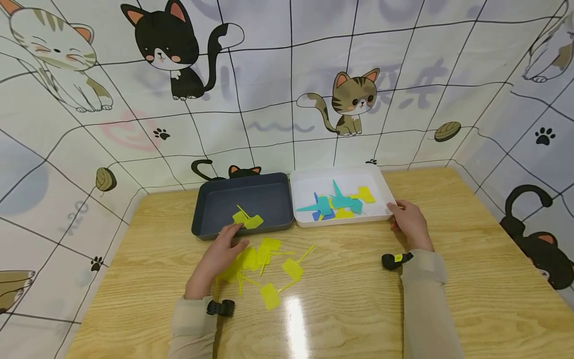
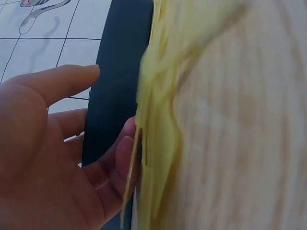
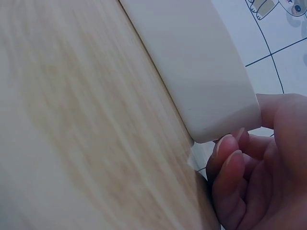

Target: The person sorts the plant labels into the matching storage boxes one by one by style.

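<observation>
My left hand [image 1: 222, 253] reaches over the front rim of a dark grey tray [image 1: 273, 197], its fingertips near two or so flat yellow tags [image 1: 254, 222] lying inside. In the left wrist view, its thumb [image 2: 72, 79] stands apart from the other fingers, which are bent loosely beside the tray's wall; no tag is plainly pinched. Below this hand a heap of yellow tags with thin stems [image 1: 269, 245] lies on the table, partly hidden by it. My right hand [image 1: 410, 222] grips the front right corner of a white tray [image 1: 309, 178], thumb at the rim and fingers curled below.
Inside the white tray are teal tags with pointed stems [image 1: 342, 201], yellow tags [image 1: 366, 194] and blue pieces [image 1: 326, 215]. Both trays stand side by side at the back of the wooden table [image 1: 350, 299], against a cat-patterned wall covering [image 1: 269, 99]. Each wrist wears a black strap.
</observation>
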### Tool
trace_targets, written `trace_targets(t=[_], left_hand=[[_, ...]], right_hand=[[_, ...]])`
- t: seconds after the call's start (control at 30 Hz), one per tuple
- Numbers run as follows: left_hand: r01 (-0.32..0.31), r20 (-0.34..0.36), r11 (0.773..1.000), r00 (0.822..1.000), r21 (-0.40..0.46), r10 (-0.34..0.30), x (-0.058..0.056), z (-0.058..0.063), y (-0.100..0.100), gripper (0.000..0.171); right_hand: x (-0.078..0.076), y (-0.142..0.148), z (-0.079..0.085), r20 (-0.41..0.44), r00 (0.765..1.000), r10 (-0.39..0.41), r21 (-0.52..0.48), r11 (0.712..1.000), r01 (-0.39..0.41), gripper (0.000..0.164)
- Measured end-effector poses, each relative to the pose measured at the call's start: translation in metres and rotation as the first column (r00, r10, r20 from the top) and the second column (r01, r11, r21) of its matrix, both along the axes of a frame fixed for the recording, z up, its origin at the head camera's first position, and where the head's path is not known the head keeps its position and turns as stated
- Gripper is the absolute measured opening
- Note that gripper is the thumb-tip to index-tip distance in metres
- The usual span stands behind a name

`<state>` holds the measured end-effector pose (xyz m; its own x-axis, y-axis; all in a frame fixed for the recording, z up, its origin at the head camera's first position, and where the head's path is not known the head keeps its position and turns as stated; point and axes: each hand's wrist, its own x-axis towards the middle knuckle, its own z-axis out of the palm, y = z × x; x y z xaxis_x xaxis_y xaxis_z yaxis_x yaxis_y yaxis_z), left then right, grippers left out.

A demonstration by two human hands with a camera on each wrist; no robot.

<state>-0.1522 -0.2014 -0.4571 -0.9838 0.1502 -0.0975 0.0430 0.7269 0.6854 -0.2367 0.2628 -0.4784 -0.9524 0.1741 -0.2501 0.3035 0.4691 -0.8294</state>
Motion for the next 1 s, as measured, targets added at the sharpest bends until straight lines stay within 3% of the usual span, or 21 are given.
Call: trace_targets(t=[0.2, 0.4, 0.53, 0.7, 0.77, 0.87, 1.0], left_hand=[[-0.027, -0.036, 1.0, 0.999, 0.014, 0.028, 0.001, 0.004, 0.001, 0.053], [-0.047, -0.125, 0.997, 0.991, 0.057, 0.054, 0.003, 0.013, 0.003, 0.05], [-0.018, -0.178, 0.996, 0.984, 0.083, 0.032, 0.003, 0.017, 0.003, 0.042], [-0.014, -0.234, 0.999, 0.972, 0.04, 0.024, 0.004, 0.02, 0.003, 0.028], [-0.024, -0.206, 1.0, 0.978, 0.013, 0.026, 0.005, 0.022, 0.004, 0.022], [0.001, -0.091, 0.999, 0.996, -0.041, -0.005, 0.006, 0.022, 0.007, 0.018], [0.066, 0.036, 0.988, 0.997, -0.143, -0.062, 0.006, 0.019, 0.011, 0.025]], right_hand=[[0.0, 0.0, -0.001, 0.013, 1.0, -0.005, -0.017, 1.0, 0.005, 0.056], [0.001, 0.0, 0.0, 0.0, 1.0, 0.01, -0.014, 1.0, -0.01, 0.055], [0.001, 0.001, 0.001, 0.007, 1.0, 0.005, -0.012, 1.0, -0.005, 0.057], [0.0, 0.001, -0.001, 0.018, 1.0, 0.001, -0.006, 1.0, -0.001, 0.058], [-0.001, 0.001, -0.001, 0.02, 1.0, -0.003, -0.002, 1.0, 0.003, 0.058], [-0.002, 0.001, -0.002, 0.022, 1.0, -0.012, -0.003, 1.0, 0.012, 0.059], [-0.002, 0.0, -0.002, 0.017, 1.0, -0.013, -0.015, 1.0, 0.013, 0.058]])
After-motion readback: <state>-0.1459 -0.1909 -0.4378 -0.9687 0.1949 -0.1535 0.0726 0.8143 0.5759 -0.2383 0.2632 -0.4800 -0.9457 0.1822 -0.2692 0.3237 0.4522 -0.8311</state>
